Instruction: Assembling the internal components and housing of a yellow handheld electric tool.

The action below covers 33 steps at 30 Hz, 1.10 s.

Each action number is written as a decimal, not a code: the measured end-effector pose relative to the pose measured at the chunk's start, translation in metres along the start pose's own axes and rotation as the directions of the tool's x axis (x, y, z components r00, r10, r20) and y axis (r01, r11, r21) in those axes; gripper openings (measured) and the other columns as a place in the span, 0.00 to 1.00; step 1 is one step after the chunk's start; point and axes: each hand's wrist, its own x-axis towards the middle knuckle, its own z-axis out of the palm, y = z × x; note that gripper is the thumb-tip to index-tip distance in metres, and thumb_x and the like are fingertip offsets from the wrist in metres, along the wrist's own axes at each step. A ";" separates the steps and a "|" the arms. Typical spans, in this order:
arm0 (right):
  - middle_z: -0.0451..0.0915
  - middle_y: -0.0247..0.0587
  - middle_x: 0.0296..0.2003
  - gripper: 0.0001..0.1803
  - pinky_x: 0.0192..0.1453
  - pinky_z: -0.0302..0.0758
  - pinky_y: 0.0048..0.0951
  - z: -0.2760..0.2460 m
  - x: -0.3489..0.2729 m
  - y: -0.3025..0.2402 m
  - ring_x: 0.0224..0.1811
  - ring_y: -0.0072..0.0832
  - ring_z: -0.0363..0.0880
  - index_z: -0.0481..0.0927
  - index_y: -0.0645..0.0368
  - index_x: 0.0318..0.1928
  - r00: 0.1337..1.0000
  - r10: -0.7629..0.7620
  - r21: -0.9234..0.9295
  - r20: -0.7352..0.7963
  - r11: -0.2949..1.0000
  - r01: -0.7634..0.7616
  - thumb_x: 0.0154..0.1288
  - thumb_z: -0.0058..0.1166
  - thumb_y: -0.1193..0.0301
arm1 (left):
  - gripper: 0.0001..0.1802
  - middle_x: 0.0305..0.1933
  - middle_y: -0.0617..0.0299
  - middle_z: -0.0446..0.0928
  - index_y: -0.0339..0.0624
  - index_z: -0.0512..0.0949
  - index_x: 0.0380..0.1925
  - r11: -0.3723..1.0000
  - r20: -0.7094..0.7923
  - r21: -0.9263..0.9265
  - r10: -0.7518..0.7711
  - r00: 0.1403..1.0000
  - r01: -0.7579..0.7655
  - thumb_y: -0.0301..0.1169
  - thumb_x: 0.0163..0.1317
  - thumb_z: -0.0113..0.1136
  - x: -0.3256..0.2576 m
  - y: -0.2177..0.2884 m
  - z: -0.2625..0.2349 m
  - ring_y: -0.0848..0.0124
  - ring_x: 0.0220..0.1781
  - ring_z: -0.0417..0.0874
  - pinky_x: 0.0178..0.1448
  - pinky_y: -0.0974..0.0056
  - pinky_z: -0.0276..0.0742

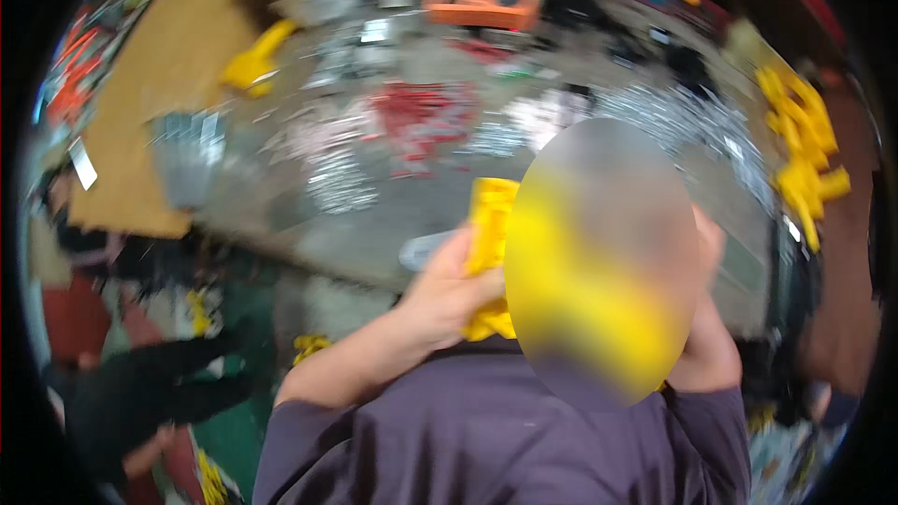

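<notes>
A yellow plastic piece (491,224), perhaps a tool casing, is held upright close in front of my chest. My left hand (449,290) wraps round its left side, with the thumb across it. A blurred oval covers most of the right part of the piece and nearly all of my right hand (709,243). Only the outer edge of that hand and the wrist show, so its fingers are hidden. Beyond my hands, small red parts (421,117) and shiny metal pieces (341,182) lie scattered on the grey worktable (393,234).
An orange meter-like device (482,7) lies at the far side. Yellow casing pieces (800,140) are heaped at the right edge. At left, a brown board (150,131) bears another yellow casing (257,61) and grey strips (187,154). A person in dark clothes (140,393) is at lower left.
</notes>
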 end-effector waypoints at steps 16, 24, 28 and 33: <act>0.78 0.49 0.46 0.17 0.55 0.73 0.35 0.026 -0.030 -0.012 0.49 0.40 0.78 0.78 0.68 0.49 0.985 0.029 -0.591 0.167 0.803 0.077 0.59 0.47 0.87 | 0.26 0.55 0.64 0.75 0.45 0.62 0.62 0.926 -0.018 -0.332 0.182 0.983 -0.178 0.31 0.66 0.59 0.002 0.000 -0.011 0.72 0.55 0.78 0.57 0.64 0.75; 0.78 0.50 0.47 0.17 0.57 0.71 0.33 0.004 -0.041 -0.004 0.50 0.38 0.77 0.77 0.70 0.48 0.988 0.017 -0.615 0.155 0.784 0.083 0.57 0.49 0.88 | 0.27 0.56 0.64 0.75 0.45 0.62 0.62 0.945 0.005 -0.172 0.283 0.959 -0.278 0.32 0.66 0.59 -0.001 0.000 -0.008 0.72 0.55 0.78 0.58 0.63 0.75; 0.76 0.46 0.47 0.29 0.55 0.73 0.29 0.030 -0.048 0.009 0.47 0.29 0.77 0.64 0.67 0.62 0.927 -0.007 0.038 -0.376 0.999 0.023 0.60 0.56 0.85 | 0.26 0.55 0.64 0.76 0.46 0.62 0.62 0.949 0.006 -0.247 0.205 0.979 -0.197 0.31 0.66 0.59 0.001 -0.009 -0.002 0.71 0.53 0.79 0.56 0.63 0.77; 0.74 0.54 0.45 0.19 0.52 0.76 0.36 0.025 -0.046 0.010 0.46 0.41 0.79 0.62 0.61 0.51 0.941 -0.310 -0.254 -0.136 0.929 0.270 0.64 0.53 0.83 | 0.23 0.50 0.62 0.78 0.45 0.66 0.60 0.934 0.051 -0.345 0.118 0.992 -0.093 0.31 0.66 0.59 0.007 -0.011 -0.001 0.69 0.49 0.82 0.53 0.61 0.79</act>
